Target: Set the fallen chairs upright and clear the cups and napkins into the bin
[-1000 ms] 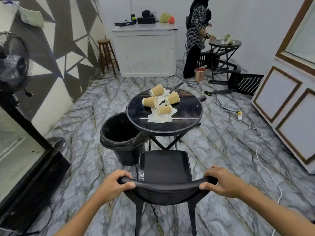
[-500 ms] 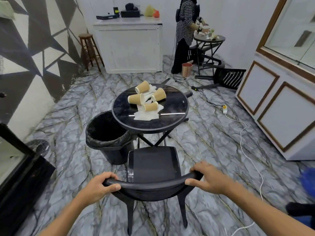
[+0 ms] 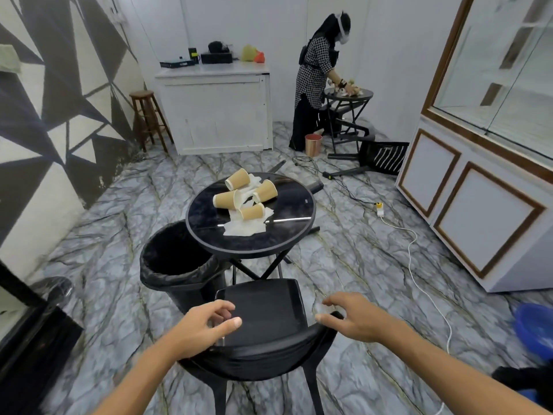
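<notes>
Chair (image 3: 263,319) stood upright right under both hands, seat facing the table (image 3: 206,238). Left hand (image 3: 203,327) and right hand (image 3: 353,322) were both spread open, holding nothing, hovering at the backrest ends. Next target, I'd guess: four cups (image 3: 227,199) on their sides over napkins (image 3: 242,230), straight ahead on the tabletop. Bin (image 3: 176,277) sat front-left, touching the table's edge, nearer the left hand.
</notes>
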Motion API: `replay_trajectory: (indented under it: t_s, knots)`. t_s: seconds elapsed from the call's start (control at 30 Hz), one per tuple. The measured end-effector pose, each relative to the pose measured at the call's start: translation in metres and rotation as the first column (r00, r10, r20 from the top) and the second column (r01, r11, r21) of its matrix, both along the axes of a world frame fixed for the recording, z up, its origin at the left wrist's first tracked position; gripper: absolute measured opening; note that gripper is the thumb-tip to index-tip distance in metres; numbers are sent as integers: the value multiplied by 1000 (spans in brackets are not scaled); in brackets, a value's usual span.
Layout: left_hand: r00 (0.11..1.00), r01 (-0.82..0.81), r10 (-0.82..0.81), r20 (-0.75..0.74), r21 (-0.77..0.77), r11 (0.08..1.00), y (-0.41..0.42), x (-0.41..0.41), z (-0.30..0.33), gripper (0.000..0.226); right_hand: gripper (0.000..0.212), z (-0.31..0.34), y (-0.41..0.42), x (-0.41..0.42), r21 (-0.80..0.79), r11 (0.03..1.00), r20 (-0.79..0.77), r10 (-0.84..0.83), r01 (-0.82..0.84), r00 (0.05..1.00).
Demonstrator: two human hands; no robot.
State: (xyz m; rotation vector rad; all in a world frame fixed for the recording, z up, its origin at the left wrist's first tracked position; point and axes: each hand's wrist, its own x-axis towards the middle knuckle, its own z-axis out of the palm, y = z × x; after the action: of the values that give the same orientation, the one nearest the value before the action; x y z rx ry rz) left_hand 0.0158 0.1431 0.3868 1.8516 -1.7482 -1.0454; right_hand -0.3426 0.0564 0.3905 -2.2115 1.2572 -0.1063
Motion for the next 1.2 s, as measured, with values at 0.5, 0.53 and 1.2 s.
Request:
replay_trajectory:
  t_s: [0.5, 0.53, 1.2]
  knots:
    - [962, 180, -160, 223, -74, 981, -212, -247, 78, 84, 78, 68, -168, -179, -192, 980, -210, -97, 57, 973]
    - [959, 181, -158, 236, -77, 980, -227, -260, 84, 84, 79, 72, -182, -193, -204, 977, -220, -106, 61, 970]
    - [906, 263, -234, 353, -36, 964, -493, -363, 99, 94, 103, 104, -441, -287, -279, 959, -289, -133, 49, 948]
